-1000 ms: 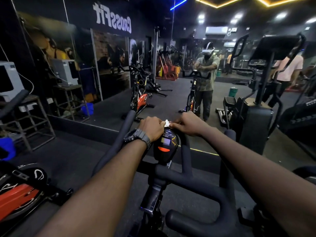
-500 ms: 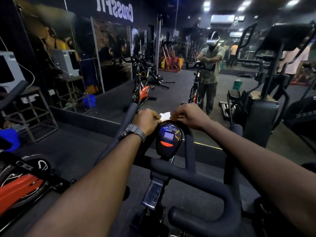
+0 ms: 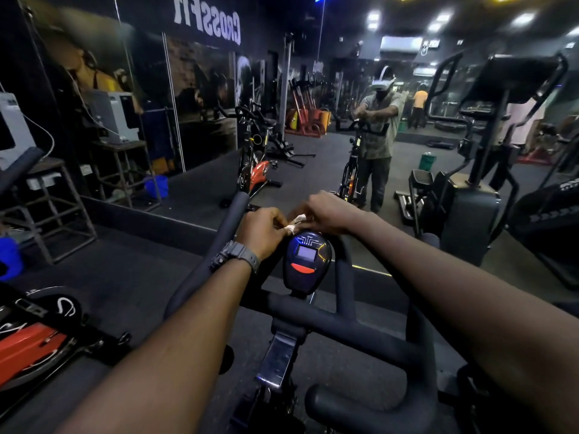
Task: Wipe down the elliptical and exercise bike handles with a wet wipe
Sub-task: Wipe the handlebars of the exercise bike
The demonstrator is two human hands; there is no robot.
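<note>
I stand at a black exercise bike whose padded handlebar (image 3: pixel 351 327) loops below and around a small console (image 3: pixel 307 261) with a grey screen and an orange button. Both hands meet just above the console. My left hand (image 3: pixel 263 228), with a grey watch on its wrist, and my right hand (image 3: pixel 326 211) each pinch a small white wet wipe (image 3: pixel 296 222) held between them. The left bar end (image 3: pixel 232 211) rises beside my left hand. Most of the wipe is hidden by my fingers.
A mirror wall faces me, reflecting me and the bike. An elliptical (image 3: pixel 470 195) stands at the right. An orange-and-black bike (image 3: pixel 34 343) lies low at the left, beyond it a metal stool (image 3: pixel 50 198) and a blue bucket (image 3: pixel 9 258). Dark rubber floor lies between.
My view has dipped and come back a little. Both hands stay together on the wipe above the console, and the wipe shows slightly more between the fingers.
</note>
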